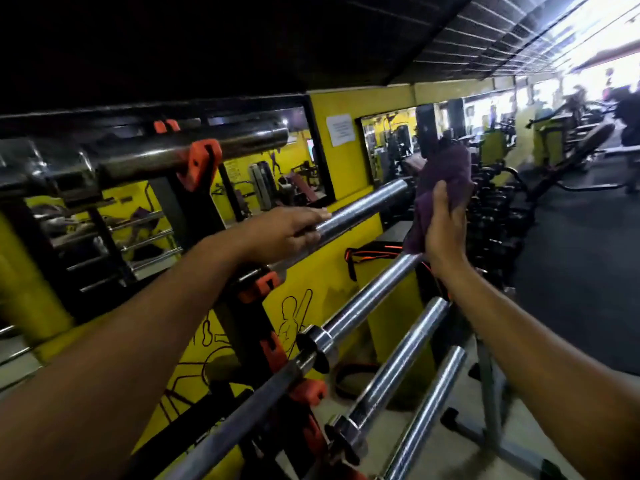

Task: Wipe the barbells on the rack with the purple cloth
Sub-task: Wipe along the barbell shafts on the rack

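Several chrome barbells lie across a black rack [242, 327] with orange holders. My left hand [287, 230] grips the sleeve of the second barbell from the top [367, 206]. My right hand [445, 226] holds the purple cloth [446, 171] bunched up, just past that sleeve's end and above the end of the third barbell [374, 299]. Two more sleeves [401, 362] sit lower, and the top barbell [194, 147] runs above my left arm.
A yellow wall [346, 271] with mirrors stands right behind the rack. An orange-and-black strap [367, 254] hangs on it. A dumbbell rack [498, 209] and gym machines fill the right side, with dark floor [588, 265] between. A grey metal stand [488, 393] sits by the lower sleeves.
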